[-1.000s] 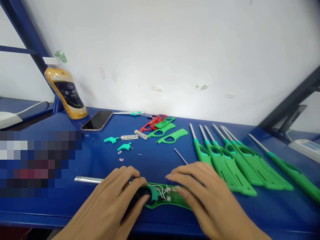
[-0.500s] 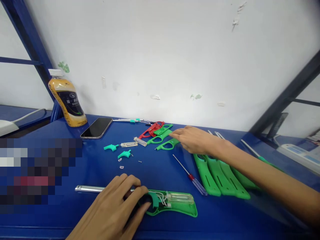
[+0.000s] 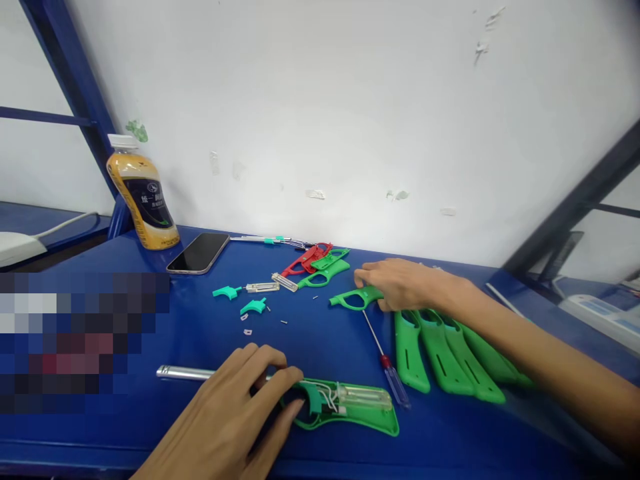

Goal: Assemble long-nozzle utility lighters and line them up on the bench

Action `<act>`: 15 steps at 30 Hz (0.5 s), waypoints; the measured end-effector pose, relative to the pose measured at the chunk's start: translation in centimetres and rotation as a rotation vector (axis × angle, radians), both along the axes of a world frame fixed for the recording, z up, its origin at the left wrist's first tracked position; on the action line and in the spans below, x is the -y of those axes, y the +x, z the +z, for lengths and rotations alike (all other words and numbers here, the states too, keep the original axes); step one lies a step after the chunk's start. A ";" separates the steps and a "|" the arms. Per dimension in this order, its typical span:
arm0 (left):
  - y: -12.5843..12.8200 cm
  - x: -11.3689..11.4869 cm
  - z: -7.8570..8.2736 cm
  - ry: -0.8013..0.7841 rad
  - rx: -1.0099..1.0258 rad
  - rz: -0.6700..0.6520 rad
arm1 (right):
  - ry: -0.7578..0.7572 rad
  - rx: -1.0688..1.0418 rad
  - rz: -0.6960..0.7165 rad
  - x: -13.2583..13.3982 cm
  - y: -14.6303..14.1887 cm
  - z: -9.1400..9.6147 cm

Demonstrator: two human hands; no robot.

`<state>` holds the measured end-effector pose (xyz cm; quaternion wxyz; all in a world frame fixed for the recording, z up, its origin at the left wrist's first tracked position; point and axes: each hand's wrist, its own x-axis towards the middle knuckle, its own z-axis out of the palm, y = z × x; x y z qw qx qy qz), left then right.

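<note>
An open green lighter body point(image 3: 350, 410), with its clear tank and white wires exposed, is pressed flat on the blue table point(image 3: 500, 433) under the curled fingers of the left hand point(image 3: 235, 413). A loose green cover shell point(image 3: 353, 299) is pinched by the right hand point(image 3: 400, 287), well beyond the open body and not yet fitted. A screwdriver point(image 3: 385, 353) lies between the two grips. Closed green lighters point(image 3: 450, 350) are lined up beside the right wrist, and small loose parts point(image 3: 250, 307) lie beyond the left hand.
</note>
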<state>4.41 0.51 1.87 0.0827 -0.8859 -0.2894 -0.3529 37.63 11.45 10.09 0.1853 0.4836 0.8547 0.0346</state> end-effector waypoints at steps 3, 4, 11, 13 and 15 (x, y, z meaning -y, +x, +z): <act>-0.1 0.0 0.0 -0.030 -0.003 -0.007 | -0.002 -0.007 0.005 -0.3 -0.4 -0.1; -0.1 0.0 0.0 -0.038 -0.004 -0.016 | -0.001 -0.011 0.006 -0.4 -0.5 -0.1; -0.3 0.0 0.0 -0.100 0.068 -0.038 | 0.137 -0.137 0.000 0.0 0.2 2.7; -0.6 0.2 -0.3 -0.139 0.115 0.011 | 0.202 -0.211 0.009 1.7 0.2 4.1; -1.0 0.4 -0.6 -0.179 0.173 0.070 | 0.226 -0.278 0.028 4.4 -0.2 4.8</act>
